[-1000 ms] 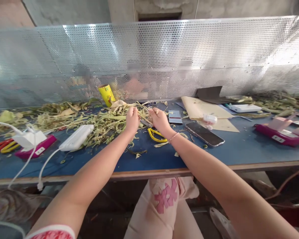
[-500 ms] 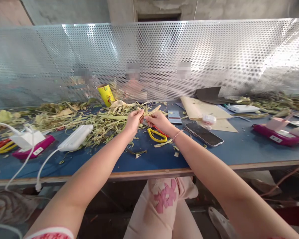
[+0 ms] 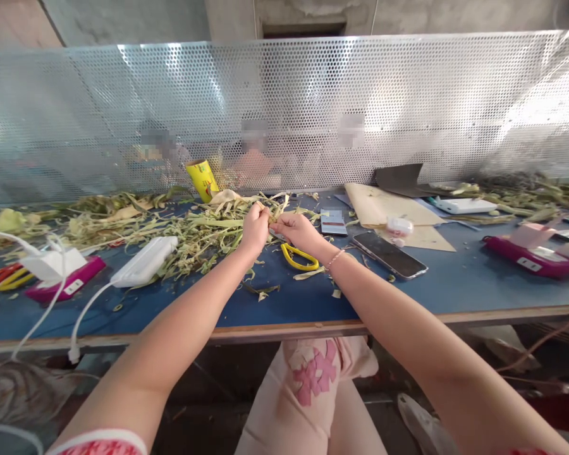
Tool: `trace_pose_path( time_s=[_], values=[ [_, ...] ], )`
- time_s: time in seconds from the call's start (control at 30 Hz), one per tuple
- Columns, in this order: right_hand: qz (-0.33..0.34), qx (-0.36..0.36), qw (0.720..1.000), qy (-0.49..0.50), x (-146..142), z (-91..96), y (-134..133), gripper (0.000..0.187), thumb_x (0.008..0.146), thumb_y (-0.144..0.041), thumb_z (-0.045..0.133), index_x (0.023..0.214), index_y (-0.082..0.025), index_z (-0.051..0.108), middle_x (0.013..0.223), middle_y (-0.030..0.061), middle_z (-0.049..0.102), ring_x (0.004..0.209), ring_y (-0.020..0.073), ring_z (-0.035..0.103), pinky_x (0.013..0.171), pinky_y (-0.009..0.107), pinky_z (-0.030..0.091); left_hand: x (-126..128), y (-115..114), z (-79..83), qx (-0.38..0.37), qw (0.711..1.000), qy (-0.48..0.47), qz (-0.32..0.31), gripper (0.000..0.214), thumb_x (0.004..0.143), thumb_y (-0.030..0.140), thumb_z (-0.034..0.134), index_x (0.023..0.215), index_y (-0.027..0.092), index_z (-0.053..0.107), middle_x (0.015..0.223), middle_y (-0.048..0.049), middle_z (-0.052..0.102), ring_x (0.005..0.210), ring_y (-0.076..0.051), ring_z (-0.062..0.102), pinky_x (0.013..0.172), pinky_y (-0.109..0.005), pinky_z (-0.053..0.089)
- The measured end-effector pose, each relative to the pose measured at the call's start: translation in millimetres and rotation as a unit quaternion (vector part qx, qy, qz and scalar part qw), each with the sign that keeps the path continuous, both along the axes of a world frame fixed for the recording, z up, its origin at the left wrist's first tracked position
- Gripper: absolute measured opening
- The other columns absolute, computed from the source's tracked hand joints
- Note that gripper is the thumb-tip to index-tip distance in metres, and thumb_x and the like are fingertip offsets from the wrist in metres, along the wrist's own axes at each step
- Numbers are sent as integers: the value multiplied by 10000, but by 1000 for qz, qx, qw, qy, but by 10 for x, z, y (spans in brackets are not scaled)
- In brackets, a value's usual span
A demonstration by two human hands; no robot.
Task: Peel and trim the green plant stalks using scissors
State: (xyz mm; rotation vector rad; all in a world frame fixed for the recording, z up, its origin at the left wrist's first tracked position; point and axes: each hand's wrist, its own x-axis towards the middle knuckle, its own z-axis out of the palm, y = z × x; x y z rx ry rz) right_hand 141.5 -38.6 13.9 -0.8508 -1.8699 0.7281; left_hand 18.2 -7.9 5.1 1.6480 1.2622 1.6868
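Both my hands meet above the blue table (image 3: 408, 294), near its middle. My left hand (image 3: 255, 229) is closed, pinching a pale green leaf strip (image 3: 275, 208). My right hand (image 3: 298, 230) is closed on the same strip from the other side. The strip sticks up between the fingertips. A heap of green and yellowish leaf strips (image 3: 194, 230) lies just behind and left of my hands. Yellow-handled scissors (image 3: 299, 257) lie on the table right under my right wrist.
A dark phone (image 3: 389, 254), a small card (image 3: 332, 222), a white earbud case (image 3: 399, 226) and beige paper (image 3: 384, 208) lie to the right. White power bank (image 3: 145, 261) with cable and magenta boxes (image 3: 66, 285) (image 3: 531, 259) sit at the sides. A perforated metal screen (image 3: 313, 107) stands behind; people sit beyond it.
My hands, apart a second ago, came together over the leaf strip, lifted it, then lowered slightly. The red part of the scissors is now hidden under my right hand.
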Motion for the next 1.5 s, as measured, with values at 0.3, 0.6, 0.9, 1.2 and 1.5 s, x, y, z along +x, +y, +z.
trace_pose_path(
  time_s=[0.3, 0.6, 0.9, 1.2, 1.5],
  values=[
    [115, -84, 988, 54, 20, -18, 7, 324, 694, -446, 559, 558, -181, 430, 409, -92, 303, 399, 45, 265, 425, 206, 199, -40, 4, 58, 6, 999, 6, 35, 245, 770, 200, 487, 570, 196, 346, 528, 39, 338, 555, -116, 412, 545, -235, 306],
    [124, -111, 986, 19, 62, -8, -32, 336, 737, -466, 530, 583, -175, 461, 395, -72, 394, 379, 55, 347, 427, 201, 288, -75, -96, 73, 29, 998, 45, -13, 241, 783, 302, 496, 604, 196, 374, 521, 44, 336, 513, -99, 381, 518, -226, 300],
    [-172, -38, 984, 40, 36, -107, 153, 336, 804, -409, 406, 548, -194, 362, 483, -45, 398, 488, 88, 359, 496, 226, 270, 35, -183, 59, -74, 985, -6, -158, 164, 753, 183, 496, 620, 184, 400, 468, 60, 348, 417, -71, 345, 455, -208, 267],
    [-215, 59, 973, -51, 30, -95, 101, 193, 821, -296, 382, 647, -213, 376, 534, -32, 410, 526, 122, 376, 572, 242, 272, 79, -233, 101, -203, 965, -60, -158, 182, 682, 83, 440, 539, 169, 368, 419, 51, 367, 347, -45, 260, 401, -197, 161],
    [-197, 39, 979, 44, 60, -114, 184, 260, 797, -373, 388, 601, -205, 359, 541, -42, 393, 539, 105, 348, 551, 228, 265, 132, -358, 131, -166, 966, -47, -193, 168, 699, 104, 479, 584, 182, 385, 413, 76, 276, 343, -47, 235, 411, -199, 151]
  ],
)
